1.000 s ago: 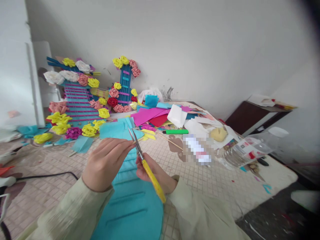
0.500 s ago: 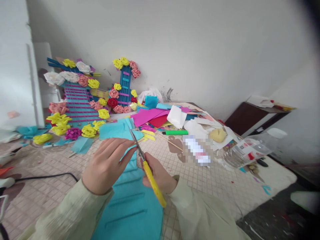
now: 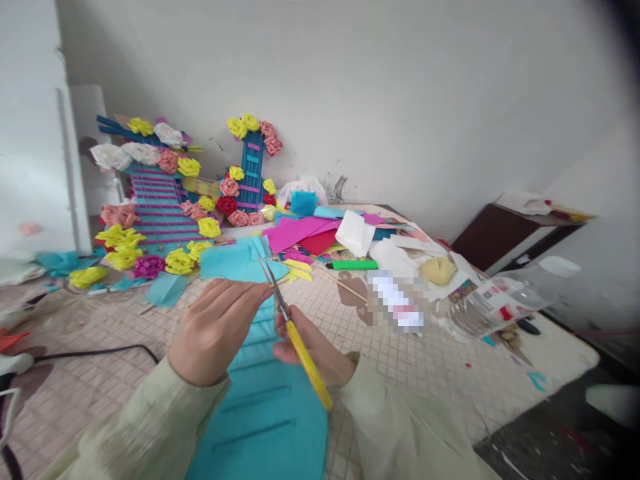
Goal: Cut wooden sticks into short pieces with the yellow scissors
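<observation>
My right hand grips the yellow-handled scissors, their blades pointing away from me and slightly parted. Close beside the blades, my left hand has its fingertips pinched together. What looks like the end of a thin wooden stick pokes out from them and crosses at the blades; most of it is hidden. Beneath both hands lies a long turquoise piece with a rounded near end and dark crosswise strips. A turquoise paper sheet rests just beyond the left hand.
Two decorated pieces with paper flowers, one wide and one narrow, lean at the back. Coloured paper scraps, a green marker and a wooden skewer lie ahead. At right is a plastic bottle; at left, a black cable.
The scissor blades have parted slightly, and the fingers of my right hand have shifted on the handles. My left hand stays almost where it was. The view has moved slightly.
</observation>
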Demonstrator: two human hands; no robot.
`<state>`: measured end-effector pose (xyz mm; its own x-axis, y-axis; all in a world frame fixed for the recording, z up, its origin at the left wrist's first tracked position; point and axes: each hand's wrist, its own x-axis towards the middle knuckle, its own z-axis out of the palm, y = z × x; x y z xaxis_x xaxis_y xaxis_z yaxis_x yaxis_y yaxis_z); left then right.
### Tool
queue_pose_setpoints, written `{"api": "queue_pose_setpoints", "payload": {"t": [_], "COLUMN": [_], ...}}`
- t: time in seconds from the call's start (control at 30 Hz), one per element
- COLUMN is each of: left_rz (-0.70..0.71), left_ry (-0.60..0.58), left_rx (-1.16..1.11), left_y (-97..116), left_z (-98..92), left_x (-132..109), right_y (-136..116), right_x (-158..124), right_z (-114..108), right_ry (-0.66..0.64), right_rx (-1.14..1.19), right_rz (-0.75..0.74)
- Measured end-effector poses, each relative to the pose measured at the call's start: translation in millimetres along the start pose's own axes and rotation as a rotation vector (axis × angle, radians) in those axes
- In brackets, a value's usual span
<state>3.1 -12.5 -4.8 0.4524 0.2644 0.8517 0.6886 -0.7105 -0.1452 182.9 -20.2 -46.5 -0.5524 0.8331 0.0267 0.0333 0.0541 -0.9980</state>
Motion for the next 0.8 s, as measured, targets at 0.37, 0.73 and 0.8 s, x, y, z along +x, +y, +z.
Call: {"api": "queue_pose_setpoints", "payload": {"t": [0.37,0.73,0.8], "left_rz": [-0.012,-0.042,-0.033], "left_ry": [0.017,0.008,0.012], "left_rx": [-0.038,-0.036,-0.045], "left_y": [-0.4,3.0,2.5], "left_z": [0.9,0.5,0.4], "left_x": [-4.8,-2.0,-2.2], "right_y": [0.7,9.8,9.4], "right_x": [-1.9,0.0,0.3], "right_z": [2.0,2.6,2.4], "right_ry": [-0.031,-0.049,-0.057], "right_rx": [0.069,0.12,0.112], "right_rz": [-0.023,-0.03,-0.036]}}
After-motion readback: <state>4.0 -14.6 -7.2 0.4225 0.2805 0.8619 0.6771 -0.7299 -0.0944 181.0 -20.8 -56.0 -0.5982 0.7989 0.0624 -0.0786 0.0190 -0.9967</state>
